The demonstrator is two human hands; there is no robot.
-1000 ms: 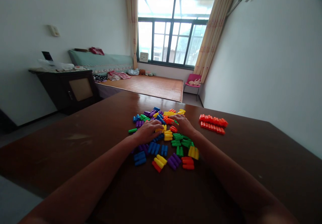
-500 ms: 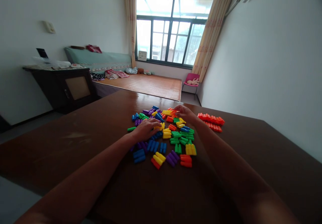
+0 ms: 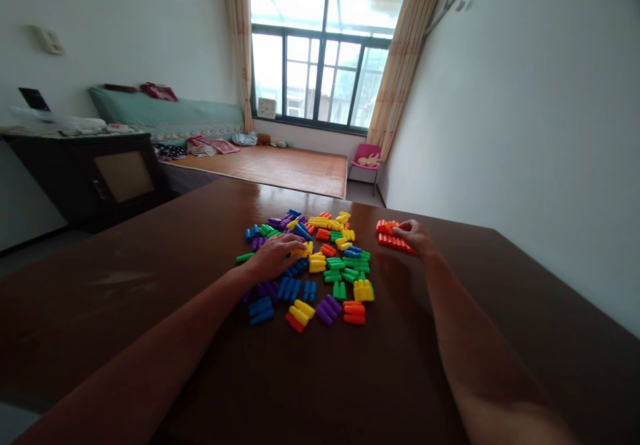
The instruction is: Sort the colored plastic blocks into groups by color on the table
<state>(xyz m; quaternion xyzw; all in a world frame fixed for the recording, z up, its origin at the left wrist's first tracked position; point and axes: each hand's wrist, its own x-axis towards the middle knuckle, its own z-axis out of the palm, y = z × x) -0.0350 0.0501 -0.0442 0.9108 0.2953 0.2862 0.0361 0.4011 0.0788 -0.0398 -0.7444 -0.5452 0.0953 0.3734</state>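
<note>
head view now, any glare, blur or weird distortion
In the head view, the window is nearly blown out; in the head view, the table shines at its far edge but is dim nearby; in the head view, the right curtain leans, probably wide-angle distortion; in the head view, the blocks look slightly soft, though their colours read clearly.

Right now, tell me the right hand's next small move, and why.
Probably set the orange piece down by the two orange rows: the right hand appears to pinch it right at them, apart from the multicoloured pile.
</note>
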